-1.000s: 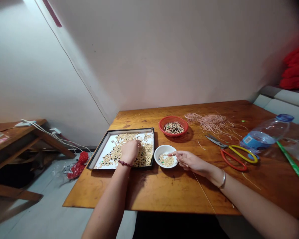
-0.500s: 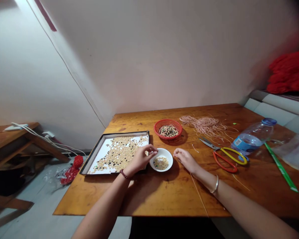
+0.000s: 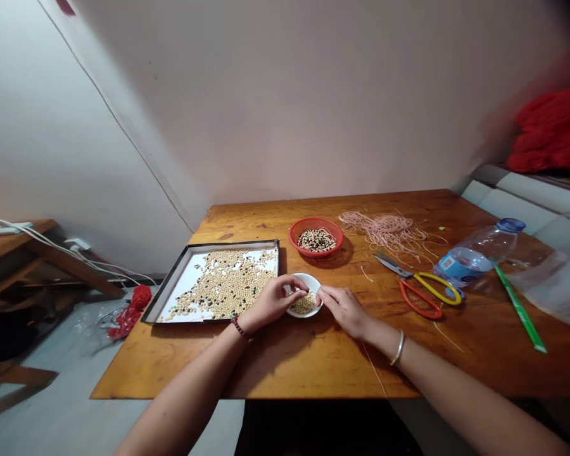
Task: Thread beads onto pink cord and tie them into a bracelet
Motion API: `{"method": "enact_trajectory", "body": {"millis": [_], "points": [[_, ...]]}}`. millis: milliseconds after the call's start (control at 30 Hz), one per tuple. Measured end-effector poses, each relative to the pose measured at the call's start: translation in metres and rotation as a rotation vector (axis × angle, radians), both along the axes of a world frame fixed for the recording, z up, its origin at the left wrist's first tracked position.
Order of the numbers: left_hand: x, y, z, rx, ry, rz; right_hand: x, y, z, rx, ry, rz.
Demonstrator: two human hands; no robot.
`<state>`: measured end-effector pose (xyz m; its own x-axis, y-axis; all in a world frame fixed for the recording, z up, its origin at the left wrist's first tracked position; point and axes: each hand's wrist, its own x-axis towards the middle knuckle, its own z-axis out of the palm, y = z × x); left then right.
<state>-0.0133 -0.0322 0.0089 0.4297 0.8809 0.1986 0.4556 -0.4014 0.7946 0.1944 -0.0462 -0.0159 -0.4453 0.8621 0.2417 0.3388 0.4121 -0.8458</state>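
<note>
My left hand (image 3: 273, 301) reaches over the left side of a small white bowl (image 3: 308, 282), its thumb and fingertips pinched together; whatever they hold is too small to make out. Pale beads (image 3: 304, 304) lie in the bowl. At the bowl's right rim, my right hand (image 3: 344, 308) is closed in a pinch, and a thin cord (image 3: 375, 372) runs from beneath it toward the front table edge. A black-edged white tray (image 3: 173, 288) of pale and dark beads stands left of the bowl. Behind the bowl is a red basket (image 3: 339, 237) of small beads.
A tangle of pink cord (image 3: 389, 229) lies at the back. Open scissors (image 3: 411, 275) with red and yellow handles, a plastic bottle (image 3: 470, 261), a green strip (image 3: 522, 312) and a clear bag (image 3: 560, 278) are on the right. Red material (image 3: 551, 130) is piled beyond.
My right hand has moved left to the bowl's rim, and my left hand has come further over the bowl. The whole view has shifted slightly.
</note>
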Motion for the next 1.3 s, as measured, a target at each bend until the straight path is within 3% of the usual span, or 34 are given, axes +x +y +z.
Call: {"method": "enact_trajectory", "body": {"millis": [533,1300], "points": [[0.0034,-0.0004,-0.0017,0.001,0.0,0.008,0.0024,0.0014,-0.0046,0.044,-0.091,-0.045],[0.0047,-0.001,0.0013,0.032,0.069,0.009,0.0065,-0.0004,0.0034,0.162,-0.179,-0.045]]}}
